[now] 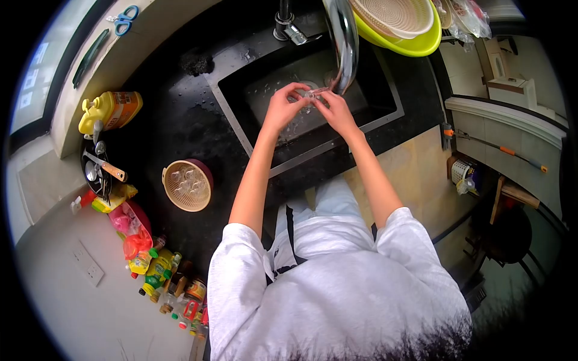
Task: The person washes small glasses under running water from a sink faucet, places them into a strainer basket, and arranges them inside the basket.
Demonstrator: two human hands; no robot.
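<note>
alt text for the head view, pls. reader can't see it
Seen from above, a person's left hand and right hand meet over a black sink under the faucet, holding a small clear object between them. A woven basket sits on the dark counter to the left.

Both hands (310,108) together, fingertips touching

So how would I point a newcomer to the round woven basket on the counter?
Start at the black sink, then move along the dark counter towards the wall of bottles. The beige woven basket sits there in a dark red bowl, holding clear glassy pieces, unlike the colanders stacked beyond the faucet.
</note>
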